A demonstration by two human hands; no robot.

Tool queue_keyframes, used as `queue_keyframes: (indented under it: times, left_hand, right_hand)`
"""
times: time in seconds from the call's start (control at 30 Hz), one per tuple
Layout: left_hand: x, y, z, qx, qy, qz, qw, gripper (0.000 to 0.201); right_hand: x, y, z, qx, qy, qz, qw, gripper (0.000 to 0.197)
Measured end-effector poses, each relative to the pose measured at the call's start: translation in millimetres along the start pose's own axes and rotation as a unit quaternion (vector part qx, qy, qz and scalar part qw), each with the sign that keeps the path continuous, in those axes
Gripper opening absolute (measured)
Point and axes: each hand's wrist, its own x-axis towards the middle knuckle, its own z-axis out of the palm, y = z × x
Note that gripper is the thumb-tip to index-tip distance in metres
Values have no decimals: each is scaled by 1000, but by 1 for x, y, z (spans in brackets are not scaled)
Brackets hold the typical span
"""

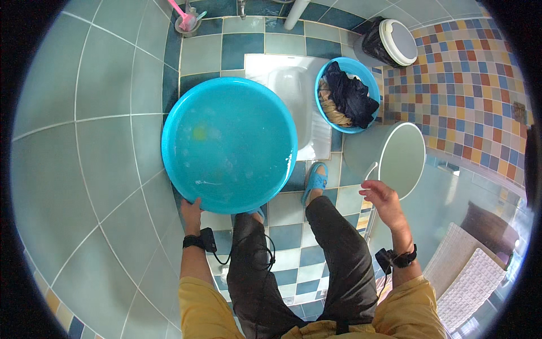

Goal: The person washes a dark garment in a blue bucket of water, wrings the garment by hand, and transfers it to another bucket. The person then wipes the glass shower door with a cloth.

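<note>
My left hand (192, 213) grips the near left rim of a large round turquoise basin (226, 208). Inside the basin show whitish marks and a yellow-green patch; whether it holds water I cannot make out. Its near rim hides part of my left foot. Over on the right, my right hand (381, 202) is beside a pale green bucket (361, 151), fingers loosely curled and apart. A short white handle piece (370, 169) stands just above these fingertips, and contact with it is unclear.
A smaller blue tub (375, 90) of dark and tan clothes (353, 96) stands beyond the bucket, next to a white squat toilet (305, 113). A lidded bin (389, 42) is at the far right. Tiled wall (101, 141) borders the left. My right foot wears a blue slipper (318, 179).
</note>
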Motion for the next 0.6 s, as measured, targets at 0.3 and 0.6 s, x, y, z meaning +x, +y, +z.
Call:
queue_keyframes:
  times: [0.3, 0.6]
  left_hand:
    - [-4, -14, -12, 13, -3, 5, 1000, 43]
    - [4, 25, -17, -8, 13, 69, 997, 36]
  right_hand:
    - [-12, 16, -5, 4, -10, 11, 1000, 21]
    - [-18, 18, -6, -3, 3, -10, 1000, 20]
